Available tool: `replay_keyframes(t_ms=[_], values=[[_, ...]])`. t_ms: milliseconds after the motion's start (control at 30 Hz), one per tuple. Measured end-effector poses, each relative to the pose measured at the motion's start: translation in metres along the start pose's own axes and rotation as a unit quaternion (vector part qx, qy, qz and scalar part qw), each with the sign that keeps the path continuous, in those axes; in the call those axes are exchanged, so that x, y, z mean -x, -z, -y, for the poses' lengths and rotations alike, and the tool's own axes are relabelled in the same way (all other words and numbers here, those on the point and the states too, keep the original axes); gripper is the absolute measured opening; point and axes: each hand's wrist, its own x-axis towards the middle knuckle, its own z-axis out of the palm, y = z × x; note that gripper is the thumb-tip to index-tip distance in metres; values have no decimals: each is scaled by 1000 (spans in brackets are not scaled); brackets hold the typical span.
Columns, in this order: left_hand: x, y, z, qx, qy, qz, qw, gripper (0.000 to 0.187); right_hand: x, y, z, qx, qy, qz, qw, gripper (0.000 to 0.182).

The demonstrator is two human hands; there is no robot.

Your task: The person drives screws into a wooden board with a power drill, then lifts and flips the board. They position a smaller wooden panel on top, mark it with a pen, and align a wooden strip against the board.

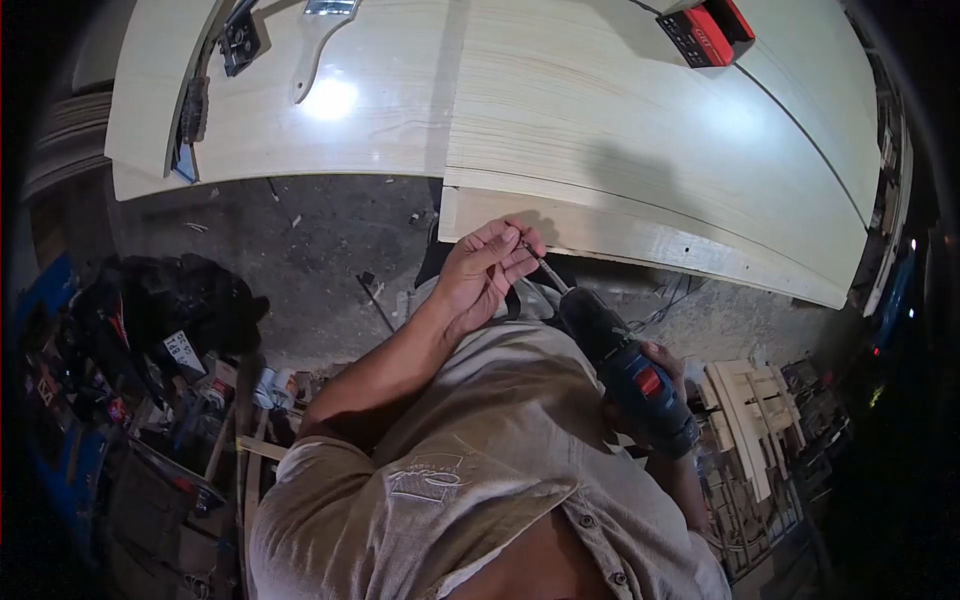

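Both hands work close to the person's chest, just below the near edge of a pale wooden panel [640, 150]. Left hand [485, 275] has its fingers curled together, the fingertips pinching the tip of the bit [545, 268] that sticks out of a cordless drill [620, 365]. Right hand [665, 375] is wrapped around the drill's blue and black body, mostly hidden behind it, with the fingers closed on the grip. From that grip the drill slants up toward the left hand, the bit ending at the pinching fingertips, right beside the panel's edge. Far beyond the hands, on the panel, lie a red and black tool [705, 30] above the right hand and a paintbrush [318, 40] above and left of the left hand. Left of the left arm, tools and clutter [140, 350] sit on the floor.
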Motion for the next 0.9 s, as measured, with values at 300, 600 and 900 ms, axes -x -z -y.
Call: replay_keyframes(t_ms=[300, 600, 900], values=[[-6, 12, 11, 30, -1, 20, 999, 16, 7, -3, 4, -28, -1, 22, 999, 46], [-6, 11, 25, 90, 23, 49, 994, 22, 6, 10, -7, 78, 51, -18, 995, 49], [1, 13, 28, 60, 18, 88, 994, 26, 14, -2, -2, 59, 77, -26, 995, 53]])
